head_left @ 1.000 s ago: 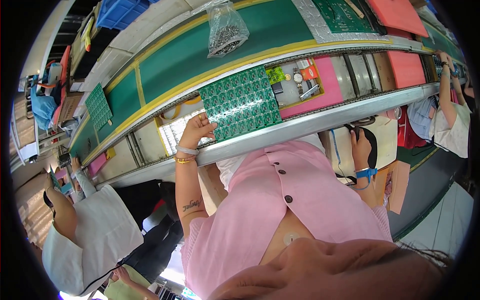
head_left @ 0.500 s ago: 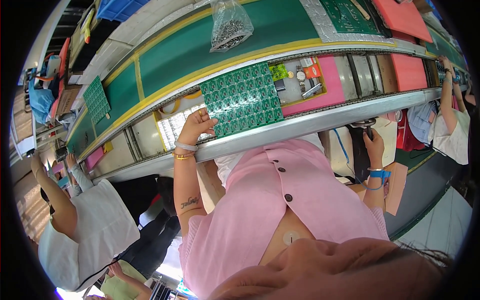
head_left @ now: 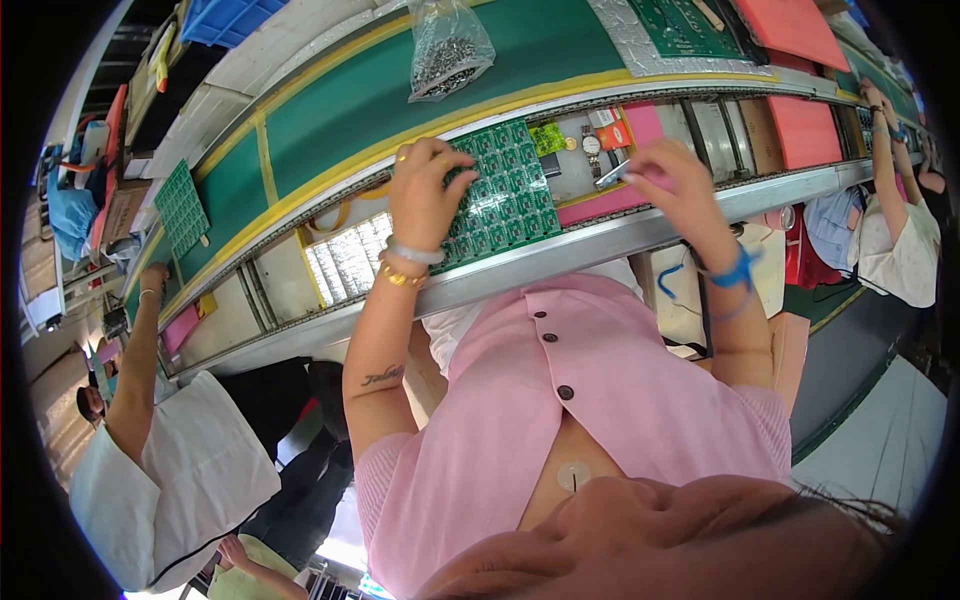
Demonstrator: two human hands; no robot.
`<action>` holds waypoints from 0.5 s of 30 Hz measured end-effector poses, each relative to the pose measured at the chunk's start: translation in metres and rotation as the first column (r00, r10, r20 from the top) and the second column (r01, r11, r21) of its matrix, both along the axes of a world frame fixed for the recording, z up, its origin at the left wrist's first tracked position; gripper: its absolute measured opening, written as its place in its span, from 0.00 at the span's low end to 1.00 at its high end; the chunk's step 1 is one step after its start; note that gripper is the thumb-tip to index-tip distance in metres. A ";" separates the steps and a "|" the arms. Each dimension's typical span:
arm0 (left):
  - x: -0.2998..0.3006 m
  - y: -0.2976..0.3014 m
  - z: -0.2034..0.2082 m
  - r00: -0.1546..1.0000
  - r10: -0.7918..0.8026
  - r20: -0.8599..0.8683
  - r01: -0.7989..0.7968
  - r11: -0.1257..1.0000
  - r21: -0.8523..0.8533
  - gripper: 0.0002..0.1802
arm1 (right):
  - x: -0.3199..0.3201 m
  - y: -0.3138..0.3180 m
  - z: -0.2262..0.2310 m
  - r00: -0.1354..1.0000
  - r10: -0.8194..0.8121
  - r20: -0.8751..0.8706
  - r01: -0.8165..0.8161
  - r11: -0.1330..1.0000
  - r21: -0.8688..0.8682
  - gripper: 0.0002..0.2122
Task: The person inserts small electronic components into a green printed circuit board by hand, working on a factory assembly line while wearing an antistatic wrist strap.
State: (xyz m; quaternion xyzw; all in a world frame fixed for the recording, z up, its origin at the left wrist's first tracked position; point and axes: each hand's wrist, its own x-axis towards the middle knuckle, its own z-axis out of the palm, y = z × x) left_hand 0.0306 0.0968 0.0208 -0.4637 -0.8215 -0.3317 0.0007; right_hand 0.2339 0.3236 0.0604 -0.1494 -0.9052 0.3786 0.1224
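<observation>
A green circuit board panel [head_left: 505, 190], with rows of repeated small boards, lies across the metal rails in front of me. My left hand [head_left: 425, 195] is over its left part, fingers bent and the thumb a little apart from the forefinger; it covers that side of the panel. To the right, my right hand [head_left: 680, 190] reaches over a shallow yellow-edged box, its fingertips together at the end of a small silver object [head_left: 612, 175]. Whether they grip that object is unclear. A wristwatch [head_left: 591, 148] and a red-and-white packet [head_left: 610, 130] lie in the box.
Beyond the rail, a clear bag of small metal parts [head_left: 448, 62] sits on the green belt [head_left: 340, 115]. Another green panel [head_left: 183, 210] is at the left, a large board [head_left: 685, 30] at the far right. Co-workers' arms [head_left: 140, 375] reach in at both sides.
My left hand has shifted from the panel's left edge to above it. My right hand has risen from a dark-handled thing below the rail to the box.
</observation>
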 end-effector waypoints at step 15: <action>0.002 0.018 -0.003 0.998 -0.027 -0.057 0.026 1.000 -0.011 0.06 | -0.112 -0.051 -0.055 0.933 0.351 -0.085 -0.286 0.861 0.421 0.05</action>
